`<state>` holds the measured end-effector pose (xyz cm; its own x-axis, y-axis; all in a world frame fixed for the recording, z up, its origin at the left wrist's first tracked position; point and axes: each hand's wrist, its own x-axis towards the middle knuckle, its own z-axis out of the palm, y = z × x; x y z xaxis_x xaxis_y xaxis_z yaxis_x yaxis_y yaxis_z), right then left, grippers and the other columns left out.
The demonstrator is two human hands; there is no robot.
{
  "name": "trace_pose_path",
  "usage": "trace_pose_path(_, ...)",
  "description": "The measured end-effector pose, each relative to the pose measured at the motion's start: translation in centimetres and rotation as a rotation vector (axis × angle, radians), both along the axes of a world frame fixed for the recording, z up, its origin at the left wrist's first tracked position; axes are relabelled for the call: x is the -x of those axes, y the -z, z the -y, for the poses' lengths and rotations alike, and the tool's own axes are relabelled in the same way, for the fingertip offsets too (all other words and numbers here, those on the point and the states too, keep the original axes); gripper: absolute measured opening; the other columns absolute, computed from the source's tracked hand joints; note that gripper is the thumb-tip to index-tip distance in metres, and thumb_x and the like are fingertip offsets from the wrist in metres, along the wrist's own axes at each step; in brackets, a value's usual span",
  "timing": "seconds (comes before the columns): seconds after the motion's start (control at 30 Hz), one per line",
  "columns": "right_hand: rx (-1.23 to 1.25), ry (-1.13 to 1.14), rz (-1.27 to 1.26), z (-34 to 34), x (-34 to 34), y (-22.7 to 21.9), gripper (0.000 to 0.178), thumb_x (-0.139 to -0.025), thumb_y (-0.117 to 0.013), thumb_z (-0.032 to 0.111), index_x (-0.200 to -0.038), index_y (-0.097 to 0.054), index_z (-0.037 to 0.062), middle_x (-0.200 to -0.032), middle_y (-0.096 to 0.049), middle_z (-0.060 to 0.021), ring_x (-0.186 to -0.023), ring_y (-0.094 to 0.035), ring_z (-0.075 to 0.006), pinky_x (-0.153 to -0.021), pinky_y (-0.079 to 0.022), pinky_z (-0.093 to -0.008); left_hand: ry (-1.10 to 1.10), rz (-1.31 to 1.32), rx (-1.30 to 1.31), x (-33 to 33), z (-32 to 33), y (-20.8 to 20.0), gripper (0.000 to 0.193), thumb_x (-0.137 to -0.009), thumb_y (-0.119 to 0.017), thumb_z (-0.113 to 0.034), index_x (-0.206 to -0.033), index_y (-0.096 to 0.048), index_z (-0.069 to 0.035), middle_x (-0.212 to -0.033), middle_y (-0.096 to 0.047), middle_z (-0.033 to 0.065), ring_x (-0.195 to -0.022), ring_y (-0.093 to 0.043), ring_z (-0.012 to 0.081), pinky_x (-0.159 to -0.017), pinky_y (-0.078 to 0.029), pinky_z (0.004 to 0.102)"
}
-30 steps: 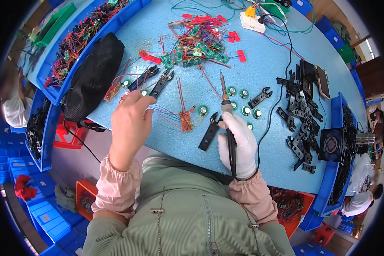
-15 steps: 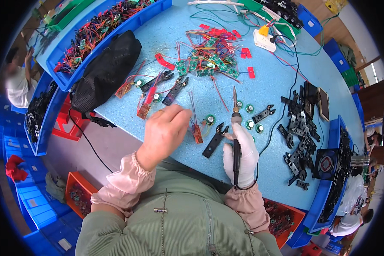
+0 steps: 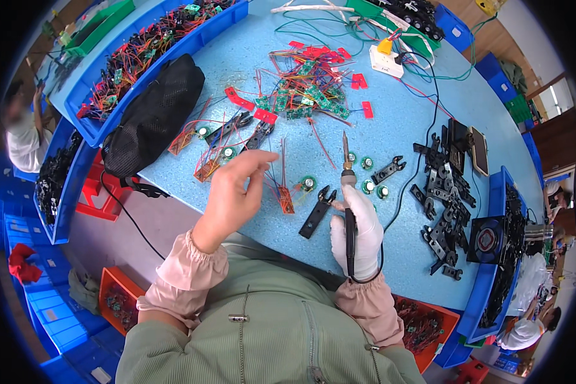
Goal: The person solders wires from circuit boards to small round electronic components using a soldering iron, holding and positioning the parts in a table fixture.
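Observation:
My bare left hand [image 3: 233, 195] hovers over the near edge of the table, its fingers loosely bent and apart, with nothing visible between them. Just right of its fingertips, thin wires rise from a small brown circuit board [image 3: 286, 200]. A round green-rimmed part [image 3: 308, 184] lies beside that board. My right hand [image 3: 365, 233], in a white glove, grips a soldering iron [image 3: 350, 224], tip pointing away from me. Left of the iron lies a black clamp-shaped part [image 3: 317, 213]. Farther off, a red plate [image 3: 265, 116] rests by another black clamp part [image 3: 259, 136].
A pile of green circuit boards with wires [image 3: 310, 93] lies at the far middle. Black parts [image 3: 445, 205] are heaped at the right. A black mesh bag [image 3: 153, 118] and a blue bin of wired boards [image 3: 89, 128] stand left. The iron's cord [image 3: 400, 211] runs across the table.
My left hand has drawn back to the left, and its fingers have spread. A blurred red piece left of it is gone from there; a red plate now lies farther away by the black clamp part.

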<state>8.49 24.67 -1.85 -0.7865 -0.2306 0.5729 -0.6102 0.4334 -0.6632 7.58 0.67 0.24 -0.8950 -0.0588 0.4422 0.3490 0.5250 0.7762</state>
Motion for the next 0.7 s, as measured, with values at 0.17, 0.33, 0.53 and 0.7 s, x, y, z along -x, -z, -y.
trace_pose_path(0.17,0.004,0.004,-0.004,0.1,0.0,0.0,0.052,-0.082,-0.066,-0.003,-0.134,-0.058,-0.0008,-0.125,-0.063,-0.0175,-0.085,-0.069,-0.0233,-0.078,-0.056,-0.0327,-0.180,0.019,-0.096,0.3,0.7,0.2,0.027,-0.086,-0.059,0.010,-0.110,-0.065,0.000,-0.101,-0.073,0.0090,-0.070,-0.060,0.0170,-0.063,-0.049,0.0277)
trace_pose_path(0.33,-0.004,0.004,-0.008,0.1,0.1,-0.1,0.053,-0.082,-0.066,-0.003,-0.134,-0.058,-0.0011,-0.125,-0.063,-0.0177,-0.085,-0.069,-0.0235,-0.078,-0.056,-0.0327,-0.358,0.292,-0.130,0.3,1.6,-0.6,0.022,-0.088,-0.062,0.007,-0.109,-0.062,0.001,-0.097,-0.073,0.0091,-0.067,-0.058,0.0139,-0.061,-0.048,0.0263)
trace_pose_path(0.53,0.010,0.008,-0.001,0.2,0.0,-0.2,0.052,-0.082,-0.065,-0.004,-0.133,-0.058,-0.0011,-0.125,-0.063,-0.0179,-0.086,-0.069,-0.0237,-0.079,-0.056,-0.0328,-0.279,0.333,-0.441,2.7,0.9,-0.3,0.019,-0.089,-0.066,0.002,-0.108,-0.062,0.001,-0.091,-0.071,0.0075,-0.066,-0.057,0.0106,-0.061,-0.047,0.0240)
trace_pose_path(0.7,0.042,0.031,0.014,0.2,0.2,-0.5,0.051,-0.082,-0.065,-0.005,-0.132,-0.059,-0.0005,-0.122,-0.064,-0.0175,-0.085,-0.068,-0.0235,-0.079,-0.055,-0.0320,-0.122,0.196,-0.623,3.7,-0.5,-1.0,0.018,-0.090,-0.067,0.002,-0.108,-0.065,0.000,-0.089,-0.069,0.0056,-0.068,-0.056,0.0101,-0.064,-0.046,0.0234)
